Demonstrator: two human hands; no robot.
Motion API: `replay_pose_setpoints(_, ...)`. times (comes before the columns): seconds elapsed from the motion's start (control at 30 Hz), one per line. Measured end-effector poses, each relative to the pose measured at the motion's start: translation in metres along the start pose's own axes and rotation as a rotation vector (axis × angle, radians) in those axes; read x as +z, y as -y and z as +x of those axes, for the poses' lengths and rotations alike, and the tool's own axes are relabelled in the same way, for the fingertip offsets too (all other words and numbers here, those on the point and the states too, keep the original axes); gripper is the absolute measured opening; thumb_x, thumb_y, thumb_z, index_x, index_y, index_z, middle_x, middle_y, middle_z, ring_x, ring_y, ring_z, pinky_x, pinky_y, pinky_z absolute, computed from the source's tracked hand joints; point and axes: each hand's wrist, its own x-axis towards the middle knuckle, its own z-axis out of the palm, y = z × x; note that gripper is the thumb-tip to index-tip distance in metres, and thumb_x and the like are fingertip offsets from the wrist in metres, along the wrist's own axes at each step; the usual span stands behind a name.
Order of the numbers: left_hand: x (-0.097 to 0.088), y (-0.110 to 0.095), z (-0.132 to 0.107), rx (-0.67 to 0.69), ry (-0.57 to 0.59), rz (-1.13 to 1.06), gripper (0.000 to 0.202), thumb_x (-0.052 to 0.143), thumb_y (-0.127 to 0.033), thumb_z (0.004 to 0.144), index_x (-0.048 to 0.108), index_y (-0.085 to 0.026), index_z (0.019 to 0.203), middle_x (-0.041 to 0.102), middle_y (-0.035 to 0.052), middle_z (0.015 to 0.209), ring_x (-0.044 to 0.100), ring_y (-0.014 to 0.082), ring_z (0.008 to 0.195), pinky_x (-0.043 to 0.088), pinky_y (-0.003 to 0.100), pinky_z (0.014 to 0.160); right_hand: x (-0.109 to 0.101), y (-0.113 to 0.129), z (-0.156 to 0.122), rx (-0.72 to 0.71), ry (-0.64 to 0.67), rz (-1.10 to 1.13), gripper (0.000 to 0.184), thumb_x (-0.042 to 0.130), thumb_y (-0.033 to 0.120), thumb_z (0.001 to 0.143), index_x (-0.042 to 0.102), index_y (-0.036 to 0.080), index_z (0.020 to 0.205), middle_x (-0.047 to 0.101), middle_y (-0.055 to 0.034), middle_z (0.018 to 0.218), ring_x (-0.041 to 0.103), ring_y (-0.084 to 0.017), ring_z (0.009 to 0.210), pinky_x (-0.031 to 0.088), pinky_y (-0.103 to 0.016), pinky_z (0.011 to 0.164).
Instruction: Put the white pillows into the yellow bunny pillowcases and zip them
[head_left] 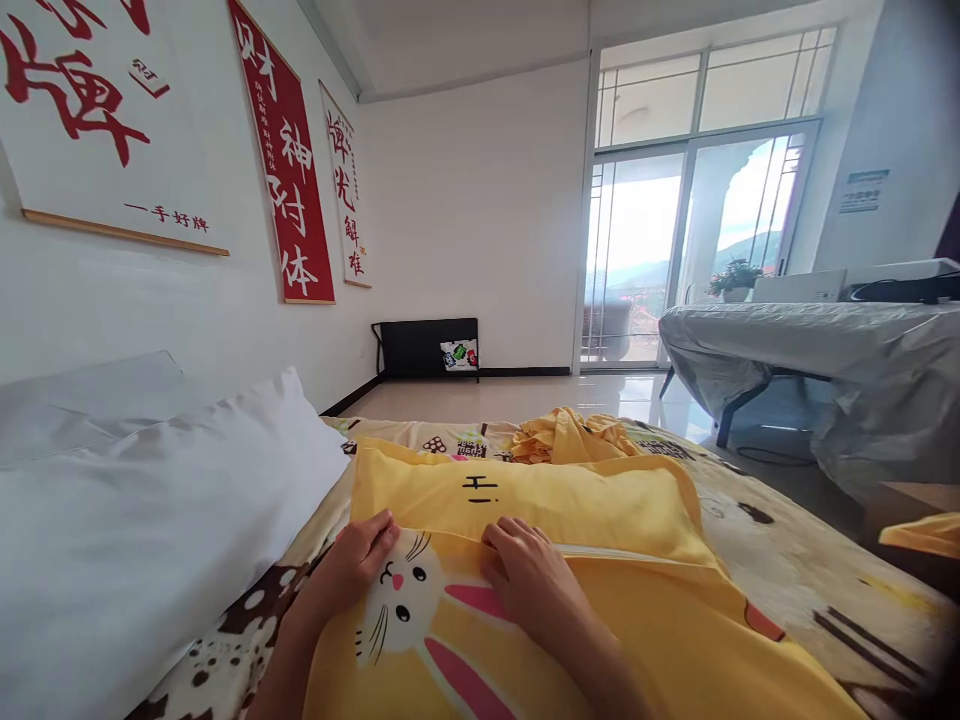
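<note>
A yellow pillowcase with a rabbit print (405, 610) lies directly in front of me. My left hand (358, 560) is closed on its upper left edge beside the rabbit's face, thumb on top. Farther right, the curled fingers of my right hand (529, 575) grip the same upper edge near the rabbit's ear. A pale zipper strip (622, 552) runs along this edge to the right of that hand. Just beyond both hands lies a plump yellow pillow (585, 500) with "Hi" printed on it. My fingertips are partly hidden by the fabric and hands.
White pillows (150, 510) are heaped on the left. Crumpled yellow fabric (574, 437) lies at the far edge of the patterned blanket (757, 540). A plastic-covered table (810, 330) stands at right, with a cardboard box (911, 500) below it and yellow cloth on top.
</note>
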Motion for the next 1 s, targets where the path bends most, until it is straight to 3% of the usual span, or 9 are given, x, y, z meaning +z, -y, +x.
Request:
replay_pose_setpoints(0.13,0.001,0.003,0.001,-0.011,-0.015,-0.018,0.037,0.028,-0.049,0.092,0.032,-0.022,0.067,0.045,-0.0036,0.062,0.042,0.0139,0.059,0.029,0.028,0.058,-0.025,-0.036,-0.013,-0.015,0.069,0.065,0.022,0.048,0.002,0.073,0.058,0.021,0.076,0.065,0.0006,0.080,0.059,-0.014,0.074,0.041,-0.024,0.066)
replay_pose_setpoints(0.27,0.003,0.005,0.003,-0.001,-0.010,-0.035,0.039,0.028,-0.051,0.091,0.034,-0.022,0.067,0.046,-0.0036,0.061,0.042,0.0142,0.059,0.031,0.027,0.060,-0.048,-0.102,-0.040,0.060,0.132,0.142,0.016,0.045,0.015,0.082,0.055,0.022,0.072,0.061,0.0001,0.076,0.056,-0.015,0.068,0.042,-0.026,0.062)
replay_pose_setpoints(0.37,0.005,0.006,0.004,-0.004,-0.015,-0.034,0.040,0.028,-0.052,0.090,0.034,-0.022,0.065,0.045,-0.0030,0.061,0.042,0.0145,0.060,0.032,0.027,0.060,-0.057,-0.153,-0.065,0.189,0.083,0.144,0.020,0.046,0.030,0.087,0.054,0.022,0.070,0.060,-0.0034,0.079,0.055,-0.018,0.074,0.043,-0.030,0.069)
replay_pose_setpoints(0.47,0.010,0.009,0.006,-0.036,-0.030,-0.040,0.042,0.028,-0.055,0.089,0.032,-0.022,0.063,0.042,-0.0032,0.061,0.039,0.0142,0.059,0.032,0.027,0.058,-0.060,-0.188,-0.084,0.275,0.032,0.198,0.028,0.051,0.043,0.086,0.053,0.022,0.068,0.059,-0.0051,0.081,0.054,-0.020,0.082,0.044,-0.033,0.078)
replay_pose_setpoints(0.63,0.020,0.014,0.014,-0.066,-0.025,0.000,0.044,0.031,-0.058,0.086,0.032,-0.022,0.061,0.043,-0.0028,0.060,0.040,0.0148,0.059,0.033,0.026,0.057,-0.057,-0.211,-0.091,0.329,0.023,0.287,0.038,0.047,0.052,0.084,0.048,0.021,0.061,0.059,-0.0062,0.083,0.054,-0.020,0.082,0.044,-0.033,0.081)
replay_pose_setpoints(0.83,0.024,0.027,0.024,-0.065,-0.107,0.111,0.042,0.033,-0.057,0.084,0.044,-0.022,0.064,0.053,0.0006,0.067,0.050,0.0181,0.067,0.042,0.029,0.066,-0.054,-0.220,-0.088,0.444,-0.076,0.187,0.040,0.043,0.057,0.081,0.051,0.022,0.063,0.062,-0.0070,0.084,0.056,-0.024,0.089,0.042,-0.037,0.084)
replay_pose_setpoints(1.0,0.017,0.058,0.029,-0.218,-0.177,0.189,0.046,0.041,-0.062,0.075,0.057,-0.020,0.082,0.064,0.0092,0.093,0.059,0.0268,0.094,0.047,0.038,0.085,-0.042,-0.229,-0.088,0.639,-0.087,0.046,0.041,0.050,0.057,0.072,0.061,0.022,0.092,0.064,-0.0101,0.104,0.055,-0.029,0.105,0.041,-0.045,0.088)
